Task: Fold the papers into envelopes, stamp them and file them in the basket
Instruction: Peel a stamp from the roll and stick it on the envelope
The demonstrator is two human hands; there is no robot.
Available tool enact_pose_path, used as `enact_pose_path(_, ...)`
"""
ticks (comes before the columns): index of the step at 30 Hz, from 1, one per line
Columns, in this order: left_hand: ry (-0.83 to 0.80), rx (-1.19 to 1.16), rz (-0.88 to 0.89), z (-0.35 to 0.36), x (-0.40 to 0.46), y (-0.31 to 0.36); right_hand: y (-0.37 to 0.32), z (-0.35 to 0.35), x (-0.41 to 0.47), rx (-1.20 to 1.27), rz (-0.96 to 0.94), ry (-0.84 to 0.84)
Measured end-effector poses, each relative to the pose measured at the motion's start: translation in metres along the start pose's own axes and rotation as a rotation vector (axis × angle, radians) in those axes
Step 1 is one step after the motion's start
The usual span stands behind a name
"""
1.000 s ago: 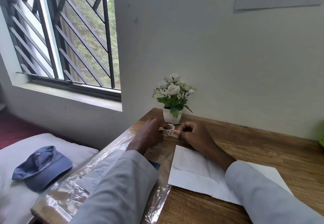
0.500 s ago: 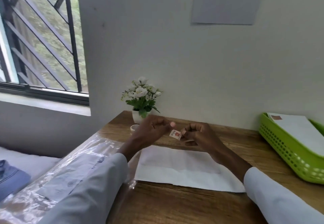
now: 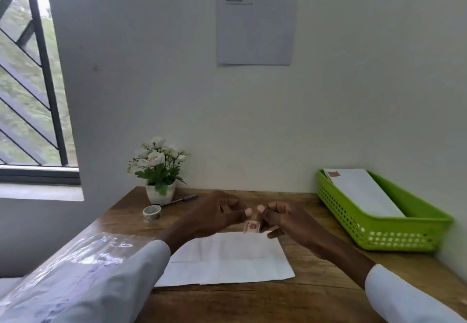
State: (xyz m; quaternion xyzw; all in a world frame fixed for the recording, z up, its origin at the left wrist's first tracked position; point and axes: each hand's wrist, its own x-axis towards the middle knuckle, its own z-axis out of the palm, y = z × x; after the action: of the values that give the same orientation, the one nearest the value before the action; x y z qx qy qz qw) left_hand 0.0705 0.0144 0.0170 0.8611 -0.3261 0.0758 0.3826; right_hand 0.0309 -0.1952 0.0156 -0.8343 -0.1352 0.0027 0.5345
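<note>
Overhead, right hand [image 3: 283,221] pinches a small red-printed stamp [image 3: 251,227]; left hand's [image 3: 217,212] grip is unclear.

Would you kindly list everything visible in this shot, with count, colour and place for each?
Folded paper: one, white, flat on the table under the hands.
Stamp: one, red and white, pinched by the right hand.
Basket: one, green, right of the table.
Envelope: at least one, white with a red stamp, in the basket.
Tape roll: one, pale, beside the pot.
Pen: one, purple-capped, behind the tape.
Flower pot: one, white, by the wall.
Plastic sheet: one, clear, left table edge.
Table: one, brown wood.
Wall notice: one, grey-white.
Left hand: one, thumb by the stamp.
Right hand: one.
</note>
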Motion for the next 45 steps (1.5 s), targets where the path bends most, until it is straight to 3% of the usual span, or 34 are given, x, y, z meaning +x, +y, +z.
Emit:
enact_pose_path(8, -0.047, -0.024, -0.025, 0.033, 0.015, 0.007, 0.015, -0.01, -0.003, 0.032, 0.031, 0.086)
enact_pose_path(15, -0.078, -0.368, -0.262, 0.055, 0.012, -0.011, 0.034, -0.008, 0.0, 0.378, 0.195, 0.059)
enact_pose_path(24, 0.014, -0.639, -0.327, 0.057, 0.008, -0.023, 0.038, -0.007, 0.001, 0.559, 0.239, 0.047)
enact_pose_path(37, -0.027, -0.461, -0.285, 0.063, 0.01, -0.017, 0.038, 0.001, -0.004, 0.419, 0.163, 0.237)
enact_pose_path(45, -0.007, -0.516, -0.303, 0.061, 0.01, -0.019, 0.037, -0.001, -0.005, 0.383, 0.133, 0.252)
